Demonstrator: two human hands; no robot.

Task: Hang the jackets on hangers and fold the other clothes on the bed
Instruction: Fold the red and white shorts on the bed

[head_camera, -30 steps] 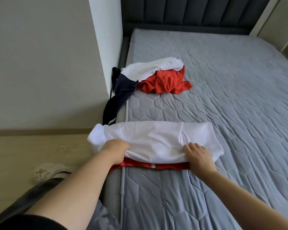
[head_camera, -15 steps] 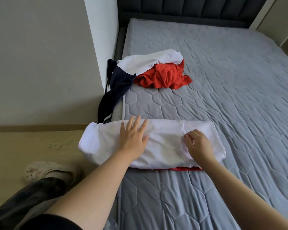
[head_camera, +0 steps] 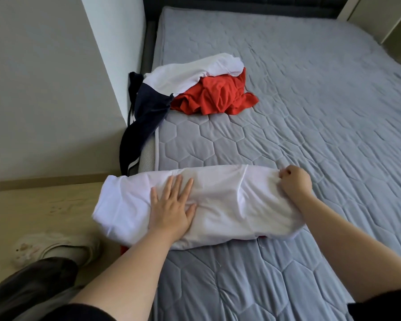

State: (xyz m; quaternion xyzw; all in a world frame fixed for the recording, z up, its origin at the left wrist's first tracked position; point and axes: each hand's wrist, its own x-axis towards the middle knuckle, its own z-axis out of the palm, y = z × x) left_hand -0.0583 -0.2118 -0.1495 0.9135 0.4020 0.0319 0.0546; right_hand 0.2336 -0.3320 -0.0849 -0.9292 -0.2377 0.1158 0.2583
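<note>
Grey bed (head_camera: 310,117) with white garment (head_camera: 229,205) and clothes pile (head_camera: 218,98)

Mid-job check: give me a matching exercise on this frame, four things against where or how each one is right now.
Things:
1. left hand
2. right hand
3. red garment
4. navy garment

States:
A. hangs over the edge of the mattress
B. grips the right end of the white garment
C. lies flat on the white garment
D. lies crumpled in a heap farther up the mattress

Pairs: 1-C; 2-B; 3-D; 4-A
</note>
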